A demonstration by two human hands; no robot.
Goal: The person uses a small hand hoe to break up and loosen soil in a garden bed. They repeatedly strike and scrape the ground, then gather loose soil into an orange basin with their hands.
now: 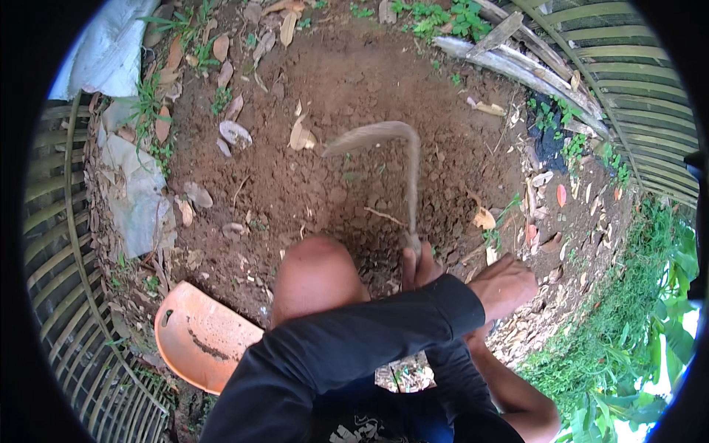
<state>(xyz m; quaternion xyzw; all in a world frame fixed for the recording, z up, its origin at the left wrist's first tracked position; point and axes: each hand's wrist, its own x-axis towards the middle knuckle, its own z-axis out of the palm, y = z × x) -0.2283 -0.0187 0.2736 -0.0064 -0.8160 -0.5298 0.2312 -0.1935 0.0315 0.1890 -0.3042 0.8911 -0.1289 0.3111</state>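
My right hand (pixel 422 270) grips the handle of a sickle (pixel 413 181), whose thin shank runs away from me and bends left into a curved blade. The blade is blurred and hangs over or touches loose brown soil (pixel 369 81); I cannot tell which. My left forearm, in a black sleeve, crosses over the right arm. Beyond the cuff, my left hand (pixel 506 288) is closed, to the right of the sickle handle; what it holds, if anything, is hidden. My bare knee (pixel 317 277) is just left of the handle.
An orange plastic scoop (pixel 171 351) with a handle hole lies at lower left. Slatted bamboo fences (pixel 55 221) curve along both sides. Pale sheeting (pixel 136 188) lies on the left; weathered wood (pixel 517 74) lies far right. Dry leaves and green plants (pixel 605 354) edge the soil.
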